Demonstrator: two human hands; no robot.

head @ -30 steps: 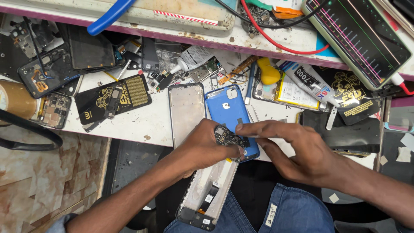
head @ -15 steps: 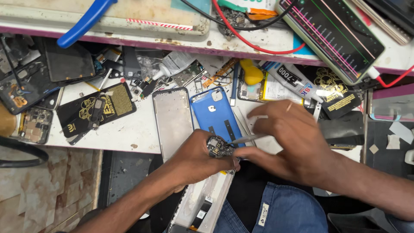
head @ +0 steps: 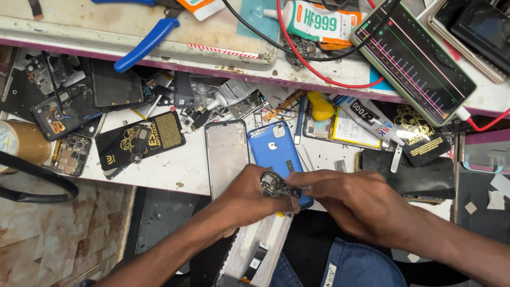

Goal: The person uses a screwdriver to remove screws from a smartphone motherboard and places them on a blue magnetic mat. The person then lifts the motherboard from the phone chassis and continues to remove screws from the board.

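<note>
My left hand [head: 249, 199] and my right hand [head: 353, 204] meet at the bench's front edge. Together they pinch a small dark circuit board [head: 277, 186] between their fingertips. Just behind the board lies a blue phone back cover [head: 273, 149]. Left of it rests a silver phone frame [head: 226, 154]. Under my left wrist, a second phone frame [head: 260, 250] with its insides showing sticks out over my lap.
The white bench [head: 180, 165] is crowded with phone parts, black anti-static bags [head: 141, 139], glue tubes [head: 366, 114] and a yellow pick [head: 320, 108]. On the raised shelf lie blue-handled pliers [head: 146, 40], a red cable and a phone [head: 417, 58] with a lit screen.
The view has drifted, so the bench sits lower in the picture. My hands stay together on the small board, and my right hand has flattened and slid lower beside it.
</note>
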